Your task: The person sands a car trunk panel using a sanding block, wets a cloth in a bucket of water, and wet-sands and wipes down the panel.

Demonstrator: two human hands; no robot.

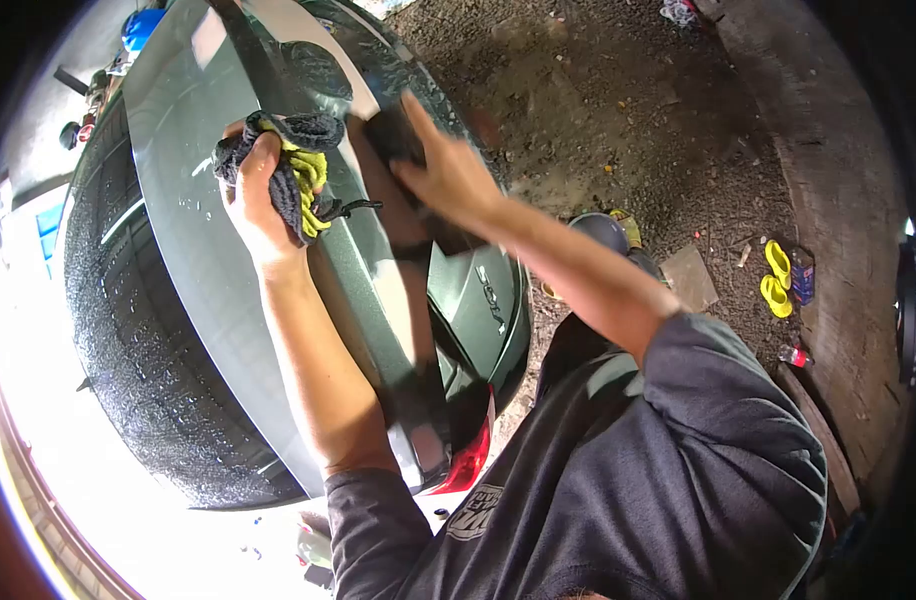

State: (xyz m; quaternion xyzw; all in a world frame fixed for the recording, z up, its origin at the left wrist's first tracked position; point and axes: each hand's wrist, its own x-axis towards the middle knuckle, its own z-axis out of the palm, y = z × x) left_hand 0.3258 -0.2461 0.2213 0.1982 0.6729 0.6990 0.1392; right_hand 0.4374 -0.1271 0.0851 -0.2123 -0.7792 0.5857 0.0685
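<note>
My left hand [261, 190] is closed around a bunched black and yellow-green cloth [304, 180] above the back of a dark grey-green car [188, 180]. To its right, my right hand [448, 175] is blurred over the rear edge of the car. Its thumb and a finger flank a dark, block-like thing [393, 137] that I cannot make out clearly. Water drops cover the dark glass [168, 370] at the left. Raised lettering [490, 300] shows on the panel below my right forearm, and a red tail light [470, 455] is near my body.
Gravelly ground [578, 110] lies beyond the car, beside a concrete strip [768, 130]. A grey bucket [600, 232] is near my legs. Yellow clogs [777, 278] and a red-labelled bottle [794, 355] lie at the right. Something blue [141, 30] is at the upper left.
</note>
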